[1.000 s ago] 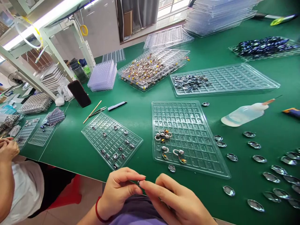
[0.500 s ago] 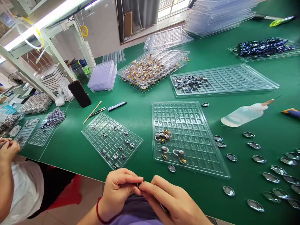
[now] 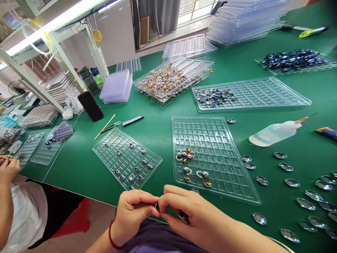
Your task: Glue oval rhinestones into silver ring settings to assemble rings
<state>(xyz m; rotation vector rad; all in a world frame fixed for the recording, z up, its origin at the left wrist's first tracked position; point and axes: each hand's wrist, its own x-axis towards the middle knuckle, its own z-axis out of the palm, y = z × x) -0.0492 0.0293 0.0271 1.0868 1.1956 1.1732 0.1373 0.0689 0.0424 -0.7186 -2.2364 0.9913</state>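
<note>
Along the green workbench's (image 3: 158,128) near edge, the left hand (image 3: 130,214) pinches a small dark piece (image 3: 157,206); the right hand (image 3: 196,209), fingers bent, grips its other side. Since half a second ago the right hand has risen, partly covering one faceted oval stone (image 3: 195,190) before the clear compartment tray (image 3: 216,165). Beyond lies a needle-tipped squeeze bottle (image 3: 272,135).

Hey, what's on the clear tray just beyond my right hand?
The tray holds a cluster of shiny, white-looped pieces, with two similar pieces nearer you. Whatever lies directly beneath them is covered.
</note>
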